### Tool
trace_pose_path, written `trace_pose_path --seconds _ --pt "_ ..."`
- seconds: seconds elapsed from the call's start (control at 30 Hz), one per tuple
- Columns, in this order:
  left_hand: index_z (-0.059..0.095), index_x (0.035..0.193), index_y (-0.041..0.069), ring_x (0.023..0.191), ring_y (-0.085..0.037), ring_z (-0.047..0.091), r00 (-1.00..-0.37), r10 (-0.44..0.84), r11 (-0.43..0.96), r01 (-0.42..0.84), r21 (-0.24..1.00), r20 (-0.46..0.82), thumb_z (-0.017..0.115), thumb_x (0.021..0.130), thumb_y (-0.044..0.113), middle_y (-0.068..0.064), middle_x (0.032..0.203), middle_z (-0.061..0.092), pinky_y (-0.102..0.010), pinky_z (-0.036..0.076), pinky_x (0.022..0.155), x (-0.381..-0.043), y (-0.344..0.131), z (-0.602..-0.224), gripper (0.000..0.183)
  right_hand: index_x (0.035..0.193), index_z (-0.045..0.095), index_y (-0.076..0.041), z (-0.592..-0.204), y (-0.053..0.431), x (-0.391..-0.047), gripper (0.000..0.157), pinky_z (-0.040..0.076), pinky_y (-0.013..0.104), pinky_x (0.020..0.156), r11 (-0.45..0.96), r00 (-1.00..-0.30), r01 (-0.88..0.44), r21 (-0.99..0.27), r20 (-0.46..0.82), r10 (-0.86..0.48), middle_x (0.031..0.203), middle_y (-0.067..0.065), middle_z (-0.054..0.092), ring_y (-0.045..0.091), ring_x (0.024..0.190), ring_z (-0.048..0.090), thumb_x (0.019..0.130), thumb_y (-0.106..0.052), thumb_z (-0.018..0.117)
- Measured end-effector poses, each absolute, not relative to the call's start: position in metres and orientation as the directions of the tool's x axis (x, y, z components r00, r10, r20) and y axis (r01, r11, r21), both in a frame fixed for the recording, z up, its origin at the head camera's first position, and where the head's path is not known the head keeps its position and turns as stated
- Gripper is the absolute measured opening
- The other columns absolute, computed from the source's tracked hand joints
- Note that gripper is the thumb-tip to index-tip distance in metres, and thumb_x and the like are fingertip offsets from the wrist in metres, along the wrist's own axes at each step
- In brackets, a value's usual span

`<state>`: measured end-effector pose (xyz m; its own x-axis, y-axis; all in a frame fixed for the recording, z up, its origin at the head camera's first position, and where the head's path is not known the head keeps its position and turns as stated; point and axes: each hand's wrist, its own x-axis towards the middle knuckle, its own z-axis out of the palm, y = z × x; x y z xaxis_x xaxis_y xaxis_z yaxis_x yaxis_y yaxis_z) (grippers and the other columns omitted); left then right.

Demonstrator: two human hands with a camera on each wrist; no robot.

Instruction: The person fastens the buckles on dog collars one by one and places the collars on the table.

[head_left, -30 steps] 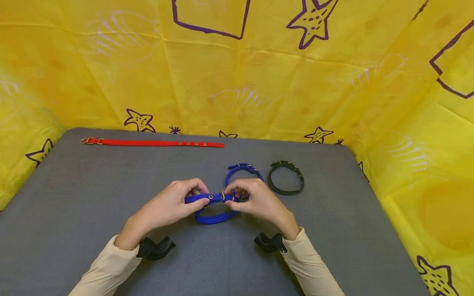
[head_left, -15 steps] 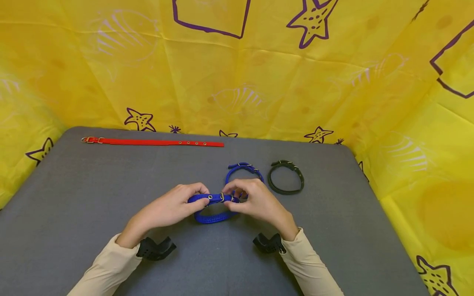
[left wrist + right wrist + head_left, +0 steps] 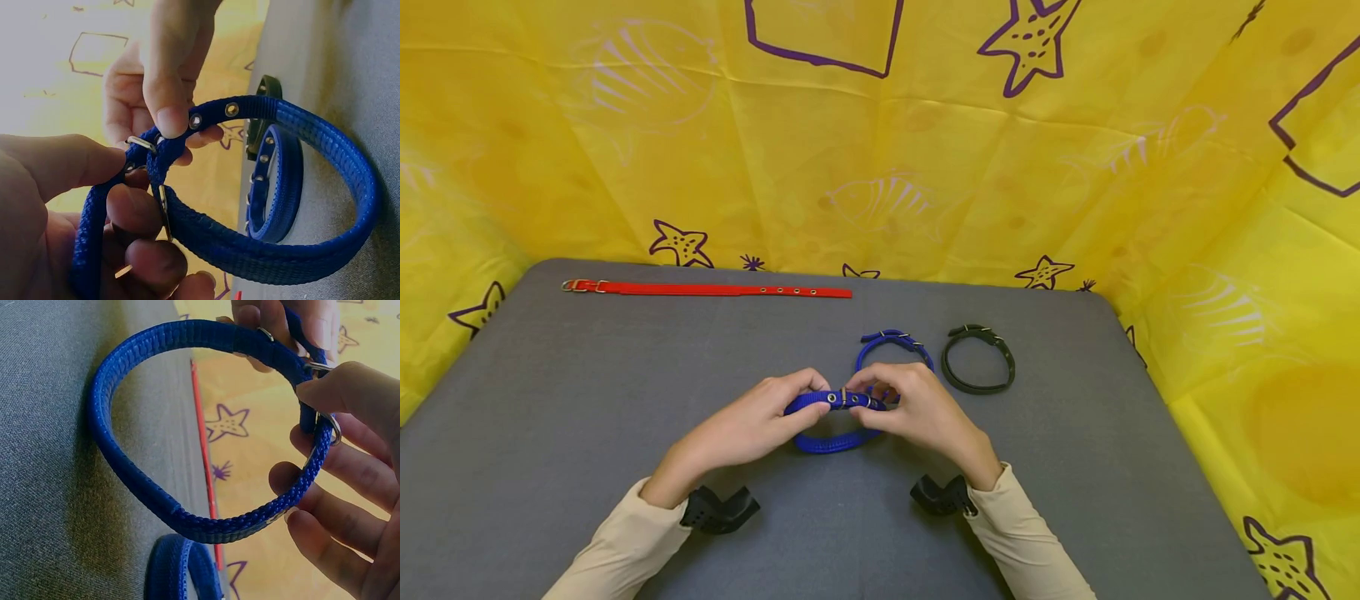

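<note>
In the head view, a blue dog collar, bent into a loop, is held up between both hands. My left hand pinches the strap's free end between thumb and fingers, just left of the metal buckle. On the buckle's other side, my right hand pinches the strap with thumb and fingertips. The left wrist view shows the strap threaded through the buckle, with metal eyelets along it. A metal D-ring shows near the right thumb in the right wrist view. Fingers hide part of the buckle.
On the grey table, a second blue collar lies looped behind the right hand, partly hidden. Right of it lies a dark green looped collar. A red collar stretches straight along the back left edge. Yellow patterned cloth surrounds the table.
The strap has shifted slightly right through the buckle; eyelets now show on both sides of it. My left hand has edged right, and the right hand has barely moved.
</note>
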<state>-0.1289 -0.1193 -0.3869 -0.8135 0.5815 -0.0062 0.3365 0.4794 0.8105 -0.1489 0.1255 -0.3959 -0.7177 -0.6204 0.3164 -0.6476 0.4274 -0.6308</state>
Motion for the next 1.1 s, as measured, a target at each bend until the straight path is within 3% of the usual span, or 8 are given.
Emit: trace_pose_path --seconds 0.33,0.63,0.83,1.1 --pt "0.054 0.104 0.014 0.061 -0.005 0.042 -0.826 0.562 0.453 0.358 0.816 0.050 0.059 0.101 0.023 0.007 0.071 0.048 -0.023 0.035 0.056 -0.1280 -0.1176 -0.3894 0.011 0.104 0.072 -0.011 -0.3971 0.1220 -0.1473 0.019 0.056 0.025 0.070 0.403 -0.713 -0.639 -0.655 0.309 -0.629 0.093 -0.002 0.074 0.007 0.076 0.064 0.086 -0.014 0.077" --pt "0.061 0.103 0.016 0.070 -0.005 0.052 -0.837 0.531 0.460 0.414 0.785 0.130 0.065 0.098 0.024 0.005 0.083 0.063 -0.023 0.044 0.061 -0.1302 -0.1164 -0.3912 0.011 0.107 0.072 -0.010 -0.3956 0.1254 -0.1493 0.019 0.056 0.025 0.073 0.424 -0.723 -0.622 -0.658 0.274 -0.634 0.095 0.000 0.074 0.010 0.078 0.066 0.088 -0.016 0.075" --pt "0.064 0.100 0.018 0.067 -0.006 0.051 -0.856 0.491 0.487 0.423 0.764 0.161 0.069 0.095 0.023 0.007 0.082 0.062 -0.023 0.043 0.058 -0.1311 -0.1223 -0.3881 0.008 0.110 0.071 -0.011 -0.3945 0.1297 -0.1515 0.023 0.055 0.024 0.073 0.452 -0.735 -0.613 -0.648 0.257 -0.627 0.097 -0.001 0.073 0.007 0.078 0.065 0.088 -0.016 0.076" --pt "0.067 0.098 0.017 0.074 -0.006 0.051 -0.834 0.500 0.472 0.488 0.734 0.234 0.069 0.094 0.019 0.009 0.086 0.060 -0.022 0.044 0.062 -0.1319 -0.1204 -0.3930 0.006 0.109 0.072 -0.011 -0.3949 0.1280 -0.1507 0.021 0.055 0.022 0.074 0.433 -0.714 -0.637 -0.638 0.276 -0.644 0.095 -0.001 0.073 0.006 0.078 0.063 0.090 -0.017 0.074"
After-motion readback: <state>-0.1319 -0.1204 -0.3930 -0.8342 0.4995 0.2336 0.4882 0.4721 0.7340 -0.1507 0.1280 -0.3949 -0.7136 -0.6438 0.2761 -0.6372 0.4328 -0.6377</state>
